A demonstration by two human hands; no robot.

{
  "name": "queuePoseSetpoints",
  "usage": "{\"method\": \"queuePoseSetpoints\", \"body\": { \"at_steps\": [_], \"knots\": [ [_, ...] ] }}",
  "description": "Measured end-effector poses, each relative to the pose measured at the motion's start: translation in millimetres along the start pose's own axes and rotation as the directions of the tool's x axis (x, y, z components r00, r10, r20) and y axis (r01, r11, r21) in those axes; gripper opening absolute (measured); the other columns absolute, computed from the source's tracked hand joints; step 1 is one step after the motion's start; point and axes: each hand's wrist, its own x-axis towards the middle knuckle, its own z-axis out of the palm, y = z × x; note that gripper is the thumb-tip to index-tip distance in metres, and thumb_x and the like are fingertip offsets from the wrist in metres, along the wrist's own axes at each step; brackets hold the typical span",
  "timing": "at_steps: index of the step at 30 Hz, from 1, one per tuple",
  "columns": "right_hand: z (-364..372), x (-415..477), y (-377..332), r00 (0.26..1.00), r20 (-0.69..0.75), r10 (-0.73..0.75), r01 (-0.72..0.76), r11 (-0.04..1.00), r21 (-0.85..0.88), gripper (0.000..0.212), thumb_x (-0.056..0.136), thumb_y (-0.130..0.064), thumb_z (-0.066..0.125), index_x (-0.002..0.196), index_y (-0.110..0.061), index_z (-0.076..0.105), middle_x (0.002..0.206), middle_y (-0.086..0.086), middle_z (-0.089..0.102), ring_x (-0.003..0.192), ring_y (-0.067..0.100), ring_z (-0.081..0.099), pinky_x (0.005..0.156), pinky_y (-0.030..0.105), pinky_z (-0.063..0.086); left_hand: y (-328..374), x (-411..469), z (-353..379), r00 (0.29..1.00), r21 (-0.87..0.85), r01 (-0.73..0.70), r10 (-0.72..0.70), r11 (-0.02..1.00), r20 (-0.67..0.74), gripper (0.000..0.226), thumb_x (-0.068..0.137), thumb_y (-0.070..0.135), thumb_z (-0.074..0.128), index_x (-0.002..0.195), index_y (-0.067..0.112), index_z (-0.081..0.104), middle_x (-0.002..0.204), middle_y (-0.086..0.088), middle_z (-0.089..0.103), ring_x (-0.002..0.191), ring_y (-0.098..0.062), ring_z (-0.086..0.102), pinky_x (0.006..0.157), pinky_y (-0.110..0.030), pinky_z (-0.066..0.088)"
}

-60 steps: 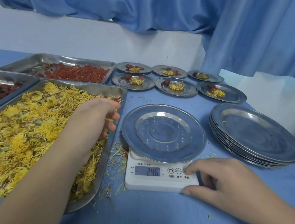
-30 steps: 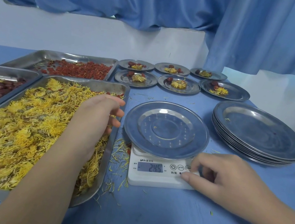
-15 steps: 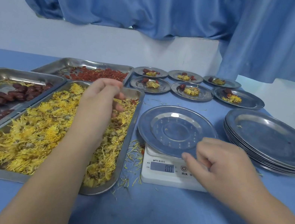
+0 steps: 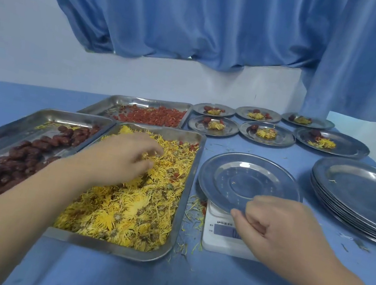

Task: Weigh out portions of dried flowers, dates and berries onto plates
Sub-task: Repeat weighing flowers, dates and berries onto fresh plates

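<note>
This is a plain food-portioning workroom, not a home kitchen. Bulk steel trays [image 4: 187,192] of dried flowers [image 4: 124,214], dates [image 4: 23,156] and berries [image 4: 156,118] lie under and around the fingers [image 4: 153,149] of the left hand [image 4: 123,158]. A digital scale [image 4: 219,230] sits beneath the right hand [image 4: 279,231], with stacked steel plates [image 4: 358,197] and filled plates [image 4: 267,133] beyond it, before a blue curtain [image 4: 203,19].
</note>
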Motion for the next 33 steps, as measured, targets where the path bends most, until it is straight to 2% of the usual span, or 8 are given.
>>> {"method": "queuePoseSetpoints", "body": {
  "at_steps": [3,12,16,21,24,26,29,33],
  "knots": [
    [-4,-5,1,1.0,0.011,-0.021,0.021,1.0,0.016,0.046,0.083,-0.033,0.056,0.057,-0.024,0.02,0.052,-0.008,0.019,0.046,0.012,0.022,0.039,0.025,0.028,0,8,10,0.988,0.137,-0.115,0.099,0.984,0.115,0.037,0.095,0.031,0.057,0.131,0.034,0.054,0.126,0.015,0.055,0.109,-0.001,0.05,0.105,-0.032,0.042],
    [-11,-6,4,0.999,0.025,0.04,-0.042,0.997,0.06,0.05,0.081,-0.029,0.063,0.057,-0.025,0.019,0.05,-0.01,0.017,0.046,0.009,0.021,0.04,0.03,0.034,-13,30,15,0.954,0.25,-0.079,0.001,0.965,0.299,0.04,0.091,0.044,0.063,0.129,0.032,0.059,0.117,0.012,0.059,0.1,-0.007,0.051,0.094,-0.035,0.048],
    [-10,-6,5,0.998,0.029,0.054,-0.056,0.996,0.072,0.052,0.081,-0.03,0.062,0.058,-0.027,0.016,0.05,-0.012,0.017,0.046,0.002,0.02,0.041,0.031,0.034,-12,33,12,0.974,0.105,-0.043,0.018,0.994,0.226,0.013,0.094,0.037,0.059,0.097,0.032,0.07,0.091,0.017,0.065,0.077,0.005,0.058,0.076,-0.029,0.053],
    [-10,-6,5,0.996,0.038,0.075,-0.078,0.994,0.076,0.052,0.082,-0.032,0.062,0.058,-0.026,0.016,0.049,-0.01,0.018,0.046,0.004,0.022,0.044,0.034,0.032,-12,29,2,0.993,-0.264,0.106,-0.09,0.959,0.072,0.015,0.095,0.028,0.057,0.086,0.03,0.069,0.069,0.023,0.065,0.055,0.013,0.055,0.055,-0.015,0.041],
    [-10,-7,5,0.996,0.052,0.076,-0.08,0.994,0.074,0.053,0.081,-0.032,0.062,0.058,-0.026,0.015,0.049,-0.011,0.018,0.046,0.005,0.022,0.044,0.031,0.03,-10,28,-2,0.968,-0.52,0.25,-0.227,0.817,0.108,0.017,0.098,0.023,0.05,0.09,0.02,0.065,0.076,0.008,0.075,0.066,-0.004,0.069,0.062,-0.027,0.053],
    [-11,-8,5,0.995,0.06,0.079,-0.084,0.993,0.084,0.052,0.082,-0.032,0.062,0.057,-0.025,0.017,0.05,-0.01,0.02,0.047,0.006,0.024,0.044,0.033,0.032,-8,28,-4,0.932,-0.72,0.354,-0.29,0.597,0.218,0.016,0.1,0.014,0.045,0.091,0.011,0.058,0.086,-0.008,0.077,0.077,-0.021,0.074,0.061,-0.03,0.054],
    [-11,-8,5,0.995,0.066,0.076,-0.082,0.992,0.098,0.051,0.082,-0.033,0.062,0.057,-0.024,0.018,0.05,-0.009,0.022,0.047,0.007,0.025,0.045,0.032,0.033,-4,26,-4,0.905,-0.869,0.396,-0.286,0.298,0.314,0.012,0.101,0.007,0.042,0.093,0.009,0.052,0.095,-0.019,0.075,0.071,-0.023,0.071,0.051,-0.025,0.052],
    [-12,-7,4,0.995,0.066,0.07,-0.077,0.99,0.115,0.05,0.082,-0.033,0.061,0.057,-0.024,0.019,0.051,-0.008,0.022,0.047,0.009,0.026,0.044,0.036,0.035,-3,27,0,0.907,-0.913,0.378,-0.258,0.154,0.332,0.012,0.099,0.004,0.045,0.096,0.01,0.055,0.091,-0.017,0.074,0.065,-0.021,0.069,0.052,-0.025,0.054]
  ]
}}
